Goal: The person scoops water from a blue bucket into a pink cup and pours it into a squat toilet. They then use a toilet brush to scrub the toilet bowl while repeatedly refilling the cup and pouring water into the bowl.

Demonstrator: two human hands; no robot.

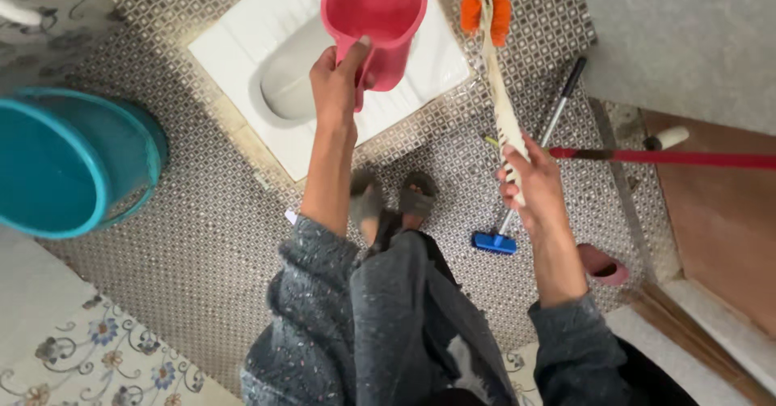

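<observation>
Mug over the pan, brush beside it.
Left hand [335, 83] grips the pink mug [376, 18] by its handle, above the white squat pan [242, 42]. Right hand [529, 176] clasps the brush [489, 18], long axis pointing away, orange head just right of the pan.

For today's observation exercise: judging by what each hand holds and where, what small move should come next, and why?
Probably tip the pink jug forward: the left hand holds it right above the white squat pan, while the right hand holds the brush, its orange bristles beside the pan.
</observation>
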